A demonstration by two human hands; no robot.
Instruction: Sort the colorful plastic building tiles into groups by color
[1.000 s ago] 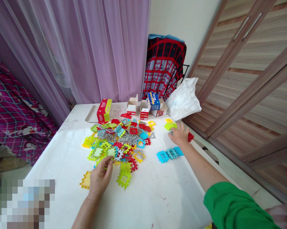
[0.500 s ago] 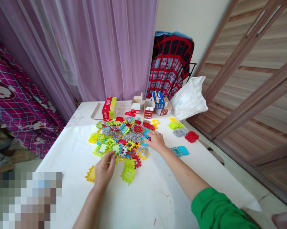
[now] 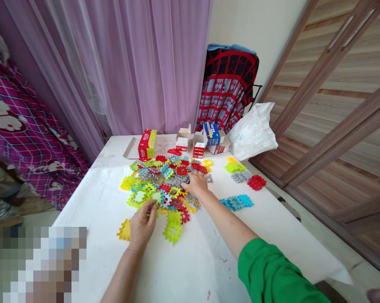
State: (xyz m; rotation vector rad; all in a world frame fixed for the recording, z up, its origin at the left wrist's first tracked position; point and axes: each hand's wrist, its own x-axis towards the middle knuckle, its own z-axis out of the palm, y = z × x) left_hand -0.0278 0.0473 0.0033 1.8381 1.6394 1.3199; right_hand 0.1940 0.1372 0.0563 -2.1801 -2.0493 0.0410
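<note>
A heap of flat toothed plastic tiles (image 3: 160,185) in red, grey, blue, yellow and lime lies on the white table (image 3: 192,261). My left hand (image 3: 142,225) rests at the heap's near edge, fingers curled down onto a lime tile. My right hand (image 3: 195,184) reaches into the middle of the heap, fingers bent onto grey and blue tiles; what they hold, if anything, is hidden. To the right lie small sorted stacks: lime (image 3: 235,167), grey (image 3: 240,177), red (image 3: 256,182) and blue (image 3: 237,202).
Small cardboard boxes (image 3: 190,143) stand along the table's far edge, a red one (image 3: 147,144) at the left. A white plastic bag (image 3: 253,131) hangs at the far right corner. Purple curtains, a red patterned chair back and a wooden wardrobe surround the table.
My right hand has left the sorted stacks at the right and moved left into the middle of the heap. My left hand has stayed at the near edge.
</note>
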